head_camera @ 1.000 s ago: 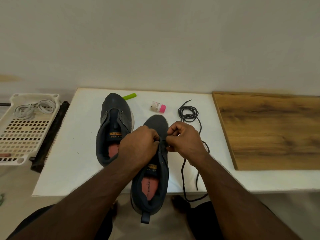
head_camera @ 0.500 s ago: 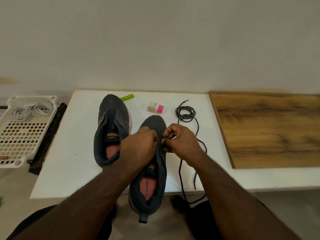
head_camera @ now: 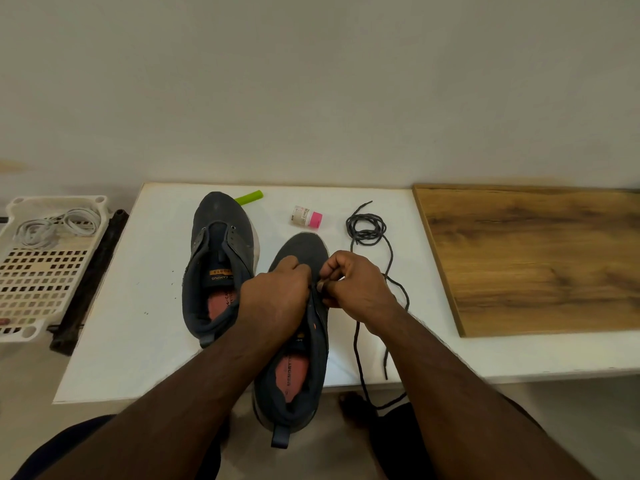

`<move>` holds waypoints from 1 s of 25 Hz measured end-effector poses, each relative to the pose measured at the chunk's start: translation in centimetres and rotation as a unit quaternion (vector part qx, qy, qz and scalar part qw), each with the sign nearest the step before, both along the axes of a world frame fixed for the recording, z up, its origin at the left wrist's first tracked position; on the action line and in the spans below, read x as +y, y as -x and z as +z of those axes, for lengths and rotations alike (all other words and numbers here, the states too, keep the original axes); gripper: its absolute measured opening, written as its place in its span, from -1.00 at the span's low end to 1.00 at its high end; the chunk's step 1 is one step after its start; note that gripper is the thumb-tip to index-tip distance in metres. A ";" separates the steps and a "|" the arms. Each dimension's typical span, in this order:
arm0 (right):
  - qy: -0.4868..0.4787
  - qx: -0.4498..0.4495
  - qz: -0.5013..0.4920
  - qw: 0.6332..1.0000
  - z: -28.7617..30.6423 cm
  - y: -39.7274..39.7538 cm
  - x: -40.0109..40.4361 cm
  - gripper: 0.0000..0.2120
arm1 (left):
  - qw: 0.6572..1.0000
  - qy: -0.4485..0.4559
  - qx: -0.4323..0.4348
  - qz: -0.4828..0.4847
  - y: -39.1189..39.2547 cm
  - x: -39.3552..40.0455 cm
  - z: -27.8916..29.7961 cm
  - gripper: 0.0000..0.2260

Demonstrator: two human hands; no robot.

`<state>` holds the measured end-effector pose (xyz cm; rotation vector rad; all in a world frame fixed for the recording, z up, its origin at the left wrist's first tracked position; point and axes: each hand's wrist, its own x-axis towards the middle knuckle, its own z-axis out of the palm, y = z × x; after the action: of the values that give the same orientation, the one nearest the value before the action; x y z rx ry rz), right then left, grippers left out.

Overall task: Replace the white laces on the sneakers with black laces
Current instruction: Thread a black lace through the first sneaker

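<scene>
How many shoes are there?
2. One sneaker lies on the white table, left. The other sneaker is nearer, under both hands, its heel past the table's edge.

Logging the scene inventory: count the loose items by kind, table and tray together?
Sneakers: 2
Black laces: 2, one coiled, one loose
White laces bundle: 1
Pink-capped bottle: 1
Green tube: 1
Total: 7

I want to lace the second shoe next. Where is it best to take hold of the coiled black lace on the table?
Probably pinch the coiled black lace at its free tip sticking out at the far side, coming from above. That end lies clear of the loops on the white table, so it should pull out without tangling.
</scene>
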<state>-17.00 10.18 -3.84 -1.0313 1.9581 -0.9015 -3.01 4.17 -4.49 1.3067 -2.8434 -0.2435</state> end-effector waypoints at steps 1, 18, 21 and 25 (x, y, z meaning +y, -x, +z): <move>0.000 -0.003 -0.002 1.000 0.0 0.0 0.1 -0.88 | 1.000 0.000 -0.002 -0.003 0.0 0.0 0.0 -0.84; 0.060 -0.001 0.069 0.996 1.1 -0.6 0.0 -0.87 | 0.983 -0.146 0.092 -0.054 -1.1 -2.4 1.4 -0.91; 0.026 -0.005 0.066 0.997 0.9 -0.4 0.0 -0.77 | 0.980 -0.168 0.082 -0.069 -1.3 -3.3 1.8 -0.85; 0.004 0.075 0.039 0.996 0.8 -0.1 0.2 -0.73 | 0.978 -0.165 0.127 -0.033 -2.2 -4.0 3.3 -0.87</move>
<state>-16.85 10.36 -3.04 -1.2019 2.0222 -0.8098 -0.78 0.17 -1.23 1.1242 -2.7073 -0.8500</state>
